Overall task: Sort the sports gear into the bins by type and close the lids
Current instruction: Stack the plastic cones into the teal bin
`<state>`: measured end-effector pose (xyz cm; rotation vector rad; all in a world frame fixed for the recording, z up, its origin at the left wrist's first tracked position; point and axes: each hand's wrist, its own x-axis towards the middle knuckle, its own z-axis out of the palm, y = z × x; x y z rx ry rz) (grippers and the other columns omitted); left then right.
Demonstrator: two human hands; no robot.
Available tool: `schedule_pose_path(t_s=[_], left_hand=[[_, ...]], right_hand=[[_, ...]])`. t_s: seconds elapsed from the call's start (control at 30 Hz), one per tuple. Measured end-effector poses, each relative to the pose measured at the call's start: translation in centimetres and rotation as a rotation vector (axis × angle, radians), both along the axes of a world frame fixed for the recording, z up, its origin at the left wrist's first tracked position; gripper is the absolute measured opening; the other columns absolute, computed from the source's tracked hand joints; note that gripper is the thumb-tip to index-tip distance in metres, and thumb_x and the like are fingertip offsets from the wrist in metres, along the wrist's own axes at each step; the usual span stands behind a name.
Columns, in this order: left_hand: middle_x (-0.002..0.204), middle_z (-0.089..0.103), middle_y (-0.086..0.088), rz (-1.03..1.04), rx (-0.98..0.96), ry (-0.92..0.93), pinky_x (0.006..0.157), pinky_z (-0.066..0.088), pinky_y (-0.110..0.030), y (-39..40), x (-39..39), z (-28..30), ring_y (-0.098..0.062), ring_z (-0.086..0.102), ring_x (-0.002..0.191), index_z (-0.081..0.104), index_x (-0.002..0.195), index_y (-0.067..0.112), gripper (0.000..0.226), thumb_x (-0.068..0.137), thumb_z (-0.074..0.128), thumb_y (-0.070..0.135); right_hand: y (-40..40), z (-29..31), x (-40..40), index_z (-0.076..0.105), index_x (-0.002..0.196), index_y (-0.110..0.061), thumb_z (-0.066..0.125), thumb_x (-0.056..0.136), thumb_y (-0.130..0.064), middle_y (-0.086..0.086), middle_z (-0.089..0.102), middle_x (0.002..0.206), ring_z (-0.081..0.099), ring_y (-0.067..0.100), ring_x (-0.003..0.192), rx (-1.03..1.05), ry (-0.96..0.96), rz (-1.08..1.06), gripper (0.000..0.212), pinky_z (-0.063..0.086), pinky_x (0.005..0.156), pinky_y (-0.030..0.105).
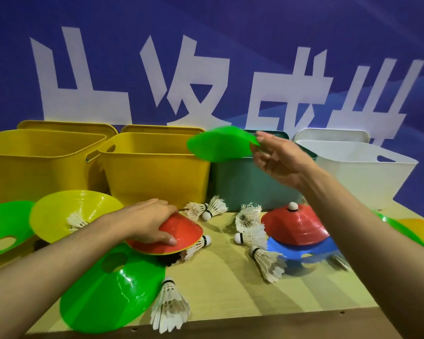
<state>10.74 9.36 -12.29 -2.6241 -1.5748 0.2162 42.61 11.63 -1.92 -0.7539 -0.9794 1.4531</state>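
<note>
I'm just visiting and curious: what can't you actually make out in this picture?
- Head view: the insides of the yellow bins, green bin and white bin, hidden by their walls.
- The green cone in the right hand, motion-blurred.
- Cones at the right edge, cut off.

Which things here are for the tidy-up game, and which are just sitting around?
For the job:
- green cone pinched in the right hand
- red cone under the left hand
- other cones, like the blue cone
- shuttlecocks, like this shuttlecock
- yellow bin, teal bin, white bin

Just there:
- blue banner
- wooden table
</note>
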Motion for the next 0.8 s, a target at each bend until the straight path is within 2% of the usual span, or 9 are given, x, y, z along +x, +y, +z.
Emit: schedule_pose_path(t_s=[0.2, 0.3, 0.37, 0.43, 0.5, 0.67, 0.73, 0.8], left_hand=[[0.137, 0.049, 0.007, -0.013, -0.011, -0.051, 0.106, 0.043, -0.039, 0.1, -0.3, -0.2, -0.015, 0.042, 0.126, 0.034, 0.149, 0.033, 0.088, 0.079, 0.065, 0.075], [0.139, 0.047, 0.008, -0.012, -0.014, -0.065, 0.107, 0.042, -0.038, 0.0, -0.5, -0.2, -0.015, 0.041, 0.127, 0.032, 0.151, 0.034, 0.088, 0.08, 0.064, 0.074], [0.139, 0.047, 0.008, -0.015, -0.013, -0.062, 0.107, 0.041, -0.036, -0.1, -0.6, -0.1, -0.014, 0.041, 0.126, 0.031, 0.151, 0.034, 0.087, 0.08, 0.064, 0.074], [0.138, 0.047, 0.009, -0.015, -0.016, -0.066, 0.107, 0.04, -0.034, -0.1, -0.6, 0.1, -0.013, 0.041, 0.126, 0.031, 0.151, 0.035, 0.086, 0.081, 0.064, 0.073], [0.137, 0.048, 0.009, -0.024, -0.016, -0.081, 0.106, 0.04, -0.032, -0.2, -0.6, 0.4, -0.012, 0.041, 0.124, 0.032, 0.15, 0.035, 0.085, 0.081, 0.064, 0.073], [0.137, 0.047, 0.01, -0.036, -0.003, -0.097, 0.107, 0.041, -0.035, -0.2, 0.0, 2.3, -0.014, 0.042, 0.127, 0.032, 0.15, 0.036, 0.092, 0.074, 0.057, 0.081], [0.142, 0.046, 0.008, -0.053, 0.031, -0.129, 0.108, 0.04, -0.036, -0.4, 0.7, 3.5, -0.014, 0.04, 0.128, 0.031, 0.151, 0.034, 0.089, 0.078, 0.061, 0.076], [0.147, 0.043, 0.006, -0.072, 0.083, -0.186, 0.109, 0.038, -0.036, -0.8, 1.6, 4.4, -0.015, 0.038, 0.13, 0.027, 0.154, 0.03, 0.092, 0.08, 0.066, 0.07]], right_hand=[[3.4, 3.1, 2.4, 0.065, 0.125, -0.008, 0.057, 0.1, -0.001, 0.014, 0.071, 0.107, 0.071, 0.018, 0.082, 0.128, -0.042, -0.26, 0.028, 0.058, 0.066, 0.023], [6.2, 2.5, 3.4, 0.058, 0.128, -0.01, 0.056, 0.102, -0.005, 0.018, 0.065, 0.122, 0.07, 0.021, 0.082, 0.084, -0.174, -0.343, 0.027, 0.058, 0.065, 0.025], [6.9, 1.5, 4.1, 0.052, 0.134, -0.016, 0.057, 0.103, -0.015, 0.016, 0.065, 0.125, 0.071, 0.021, 0.081, -0.04, -0.443, -0.308, 0.031, 0.055, 0.066, 0.027], [6.7, 0.4, 4.9, 0.049, 0.138, -0.024, 0.056, 0.104, -0.022, 0.012, 0.072, 0.112, 0.072, 0.017, 0.074, -0.113, -0.784, -0.299, 0.035, 0.048, 0.055, 0.023], [6.3, -0.4, 5.6, 0.052, 0.135, -0.026, 0.054, 0.104, -0.023, 0.006, 0.075, 0.096, 0.071, 0.012, 0.066, -0.045, -0.973, -0.361, 0.031, 0.041, 0.046, 0.02], [4.1, -1.4, 6.2, 0.06, 0.13, -0.021, 0.052, 0.102, -0.019, 0.002, 0.073, 0.108, 0.075, 0.014, 0.068, 0.148, -1.018, -0.504, 0.029, 0.051, 0.054, 0.021], [2.9, -1.4, 5.9, 0.062, 0.125, -0.019, 0.052, 0.102, -0.02, 0.002, 0.074, 0.105, 0.076, 0.014, 0.068, 0.228, -1.054, -0.52, 0.025, 0.053, 0.057, 0.022], [0.7, -1.6, 4.6, 0.067, 0.113, -0.016, 0.052, 0.104, -0.026, 0.003, 0.077, 0.095, 0.075, 0.014, 0.065, 0.229, -1.091, -0.42, 0.021, 0.054, 0.056, 0.024]])
